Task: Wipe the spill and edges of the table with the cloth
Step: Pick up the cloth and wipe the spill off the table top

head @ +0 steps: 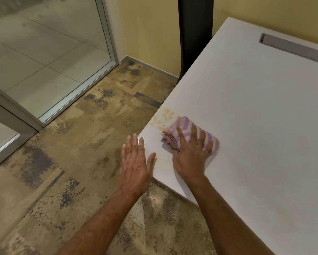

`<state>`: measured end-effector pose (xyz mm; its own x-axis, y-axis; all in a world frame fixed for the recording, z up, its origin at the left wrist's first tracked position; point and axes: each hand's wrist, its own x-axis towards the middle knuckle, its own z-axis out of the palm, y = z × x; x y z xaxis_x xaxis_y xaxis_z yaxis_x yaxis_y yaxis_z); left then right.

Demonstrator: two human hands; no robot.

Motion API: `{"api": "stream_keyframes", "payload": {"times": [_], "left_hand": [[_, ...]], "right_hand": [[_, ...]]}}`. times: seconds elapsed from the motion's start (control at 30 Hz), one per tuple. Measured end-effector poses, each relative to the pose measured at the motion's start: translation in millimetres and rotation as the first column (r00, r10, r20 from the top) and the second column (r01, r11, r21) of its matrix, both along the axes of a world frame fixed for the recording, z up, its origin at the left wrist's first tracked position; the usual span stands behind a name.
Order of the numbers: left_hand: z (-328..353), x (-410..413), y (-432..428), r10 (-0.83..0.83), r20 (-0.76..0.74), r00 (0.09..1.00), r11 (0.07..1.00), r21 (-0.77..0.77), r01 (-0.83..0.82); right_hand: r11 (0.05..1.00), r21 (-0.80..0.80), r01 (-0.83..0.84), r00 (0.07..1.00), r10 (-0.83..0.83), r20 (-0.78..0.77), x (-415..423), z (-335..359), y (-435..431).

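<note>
A white table (pixel 255 116) fills the right side of the view. Near its left edge lies a yellowish-brown spill (pixel 164 117), smeared in streaks. A folded purple-and-cream striped cloth (pixel 186 128) lies just right of the spill, touching its near side. My right hand (pixel 191 155) presses flat on the cloth with fingers spread and straight. My left hand (pixel 136 161) is flat with straight fingers at the table's near-left corner, its thumb over the tabletop and its fingers past the edge.
A grey metal cable slot (pixel 292 46) is set into the table's far side. A dark post (pixel 195 34) stands behind the table against a yellow wall. A glass partition (pixel 49 52) with an aluminium frame is at the left. Mottled brown floor (pixel 71 181) lies below.
</note>
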<state>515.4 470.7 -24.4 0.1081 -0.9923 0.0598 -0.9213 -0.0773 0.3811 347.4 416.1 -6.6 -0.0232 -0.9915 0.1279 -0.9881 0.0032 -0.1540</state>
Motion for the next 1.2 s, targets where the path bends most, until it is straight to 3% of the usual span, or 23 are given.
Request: {"api": "stream_keyframes", "payload": {"times": [0.2, 0.4, 0.63, 0.9, 1.2], "left_hand": [[2.2, -0.1, 0.7, -0.005, -0.005, 1.0, 1.0, 0.006, 0.005], [3.2, 2.3, 0.6, -0.015, -0.019, 1.0, 1.0, 0.024, 0.015], [4.4, 3.3, -2.6, -0.014, -0.027, 1.0, 0.999, 0.036, 0.015], [1.4, 4.0, -1.6, -0.015, -0.055, 0.998, 1.0, 0.018, 0.016], [-1.2, 1.1, -1.9, 0.007, -0.097, 0.995, 1.0, -0.008, -0.008]], "right_hand": [[0.993, 0.004, -0.117, 0.993, 0.117, -0.021, -14.0, -7.2, 30.4], [0.997, -0.042, 0.061, 0.998, -0.061, 0.0, -36.8, -10.0, 59.5], [0.972, 0.044, 0.232, 0.972, -0.233, 0.026, -24.5, -3.3, -6.4], [0.974, 0.125, 0.19, 0.982, -0.19, -0.009, 9.0, 1.8, -69.7], [0.982, 0.186, 0.007, 1.0, -0.009, 0.014, 46.4, 8.6, -104.1]]}}
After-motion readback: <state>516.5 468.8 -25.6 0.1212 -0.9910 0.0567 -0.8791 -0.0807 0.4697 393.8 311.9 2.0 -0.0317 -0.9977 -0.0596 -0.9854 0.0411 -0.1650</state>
